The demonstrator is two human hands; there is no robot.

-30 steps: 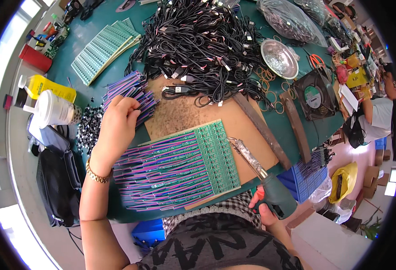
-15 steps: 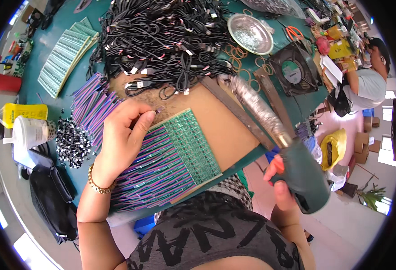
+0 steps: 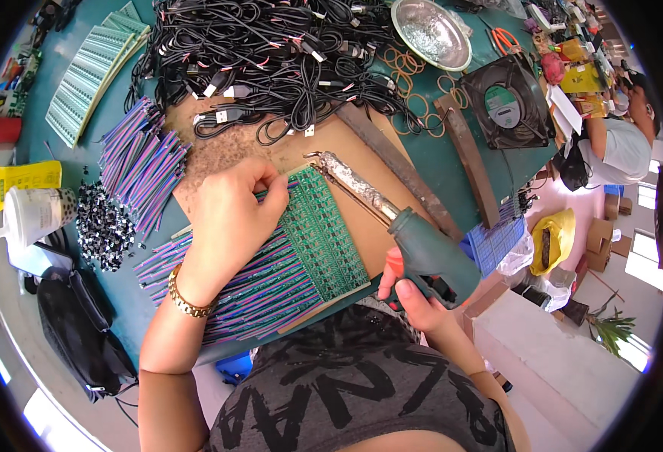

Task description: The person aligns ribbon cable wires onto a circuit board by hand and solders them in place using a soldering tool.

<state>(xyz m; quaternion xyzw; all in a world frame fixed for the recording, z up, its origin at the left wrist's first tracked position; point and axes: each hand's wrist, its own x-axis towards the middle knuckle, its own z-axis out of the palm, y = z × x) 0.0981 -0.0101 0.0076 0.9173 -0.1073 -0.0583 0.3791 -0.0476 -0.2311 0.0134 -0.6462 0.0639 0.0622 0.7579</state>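
Note:
In my right hand [image 3: 414,301] is a green soldering gun [image 3: 438,256], its barrel wrapped in foil. The thin bent tip hovers by the far edge of a green circuit board panel [image 3: 327,241]. Bundled coloured wires [image 3: 260,282] lie side by side along the panel's left side, in blue, pink and purple tones. My left hand [image 3: 241,207] is over the far left corner of this panel, thumb and fingers pinched close to the tip. Whatever sits between those fingertips is too small and hidden to make out.
Black USB cables [image 3: 271,60] pile up at the back. Loose coloured wires [image 3: 146,166] and small black-and-white parts [image 3: 105,226] lie left, near a cup [image 3: 37,215]. Metal bars [image 3: 471,166], a fan [image 3: 508,109] and a metal bowl [image 3: 431,34] stand right.
The soldering gun has come left and its tip has swung in to the panel's far edge. My left hand has shifted slightly right, nearer the panel's corner.

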